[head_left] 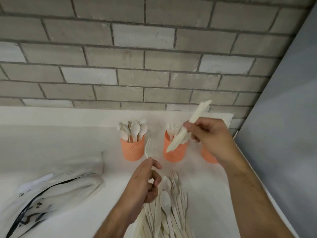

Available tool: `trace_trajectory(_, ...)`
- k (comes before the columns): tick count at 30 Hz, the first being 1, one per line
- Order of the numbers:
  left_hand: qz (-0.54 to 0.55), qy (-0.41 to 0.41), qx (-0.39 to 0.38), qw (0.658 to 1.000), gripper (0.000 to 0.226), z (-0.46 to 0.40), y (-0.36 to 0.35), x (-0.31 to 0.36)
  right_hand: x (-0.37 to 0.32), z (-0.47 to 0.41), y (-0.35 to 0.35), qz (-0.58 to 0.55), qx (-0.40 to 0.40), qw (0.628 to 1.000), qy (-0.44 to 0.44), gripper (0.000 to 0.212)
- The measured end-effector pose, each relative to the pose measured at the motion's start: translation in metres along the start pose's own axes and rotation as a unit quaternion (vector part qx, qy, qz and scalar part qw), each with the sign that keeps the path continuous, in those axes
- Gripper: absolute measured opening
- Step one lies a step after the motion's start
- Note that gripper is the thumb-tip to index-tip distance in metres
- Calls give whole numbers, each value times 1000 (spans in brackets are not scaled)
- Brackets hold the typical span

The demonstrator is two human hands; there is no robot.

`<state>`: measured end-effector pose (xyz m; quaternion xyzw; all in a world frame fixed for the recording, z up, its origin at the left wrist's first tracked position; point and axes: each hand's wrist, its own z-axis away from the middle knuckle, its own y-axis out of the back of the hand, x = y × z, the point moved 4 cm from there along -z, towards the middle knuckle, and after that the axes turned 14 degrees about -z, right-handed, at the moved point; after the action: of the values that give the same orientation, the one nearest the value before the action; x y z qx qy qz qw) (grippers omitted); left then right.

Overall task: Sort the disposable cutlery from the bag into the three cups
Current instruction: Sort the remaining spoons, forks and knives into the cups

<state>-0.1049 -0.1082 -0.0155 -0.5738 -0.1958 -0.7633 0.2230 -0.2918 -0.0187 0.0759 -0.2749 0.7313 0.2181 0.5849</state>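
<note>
Cutlery pile, loose cream plastic forks, spoons and knives (167, 210), lies on white worktop (68, 138) just right of and below left hand (145, 182), partly under its wrist. One cream spoon (165, 202) on top of pile, bowl up, just right of left knuckles. Off-white fabric zip bag with dark zipper (56, 191) lies flat, well left of left hand, mouth unzipped.

Left hand pinches single cream plastic fork (149, 148) by handle between thumb and curled fingers, tines pointing up and away, fork tip just beyond the fingertips, between the two nearer cups.

Right hand (209, 138) raised further out, right of left hand, fingers curled round a bundle of cream plastic knives (187, 127) gripped mid-length; bundle tilted, lower end down-left in front of middle cup, upper end up-right against wall.

Orange perforated plastic cup full of cream spoons (132, 148) stands just beyond left hand, slightly left of fork. Orange perforated cup holding forks (175, 152) stands just left of right hand, partly behind knife bundle. Third orange cup (208, 156) mostly hidden under right hand and wrist; contents can't tell.

Grey brick wall (137, 57) beyond both hands. Plain grey panel (283, 117) right of right arm.
</note>
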Motion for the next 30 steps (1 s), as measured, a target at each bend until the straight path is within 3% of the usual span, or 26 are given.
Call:
trace_trajectory(2, 15, 2, 14, 1000, 31, -3, 0, -2, -12, -12, 36, 74, 92, 991, 59, 14)
trace_trajectory(5, 12, -15, 33, 999, 29, -7, -3, -3, -12, -30, 85, 231, 156, 957, 80, 18)
trace_trajectory(8, -6, -22, 39, 999, 28, -10, -7, -5, 4, -45, 114, 347, 154, 923, 62, 19)
trace_trajectory(11, 2, -14, 39, 999, 24, -13, -13, -4, 29, -53, 126, 384, 106, 917, -4, 22)
trace_trajectory(13, 18, -5, 31, 999, 16, -15, -19, -4, 37, -50, 131, 391, 101, 914, -46, 37)
trace_trajectory(15, 21, -9, 22, 999, 12, -16, -23, -2, 31, -42, 132, 402, 129, 906, -7, 45)
trace_trajectory(18, -5, -29, 3, 1000, 16, -18, -30, 4, 17, -14, 99, 300, 95, 949, 33, 13)
trace_trajectory(20, -43, -48, -8, 998, 20, -18, -35, 10, 22, 7, 55, 189, -36, 981, -34, 10)
trace_trajectory(22, -76, -62, -23, 995, 22, -18, -39, 14, 32, 24, 19, 90, -137, 983, -82, 16)
trace_trajectory(25, -99, -69, -46, 992, 25, -16, -39, 17, 43, 32, -2, -22, -126, 988, -82, 12)
trace_trajectory(30, -116, -77, -52, 989, 28, -13, -30, 14, 50, 35, -13, -80, -79, 990, -81, 10)
